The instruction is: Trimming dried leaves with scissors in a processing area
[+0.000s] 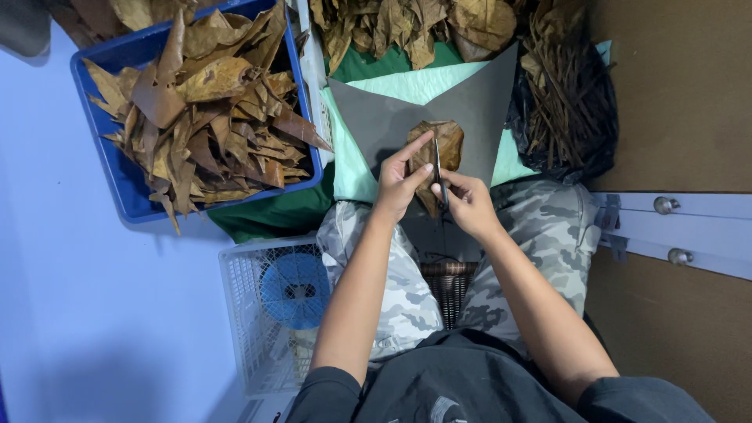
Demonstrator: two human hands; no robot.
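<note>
Big blue crate (pixel 117 168) of dry brown leaves sits far left, more loose leaves (pixel 407 27) piled at the far edge, and a dark bundle of stems (pixel 568 102) far right, all probably kept within reach. A grey sheet (pixel 376 117) over the knees backs the work. The left hand (pixel 399 182) pinches one brown leaf (pixel 446 145) flat, and the right hand (pixel 470 202) grips a thin dark tool (pixel 439 168) laid along its midrib. Pale floor left, brown board right.

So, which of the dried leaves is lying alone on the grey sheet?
The single brown leaf under both hands, left hand and right hand; the others lie heaped in the blue crate.
</note>
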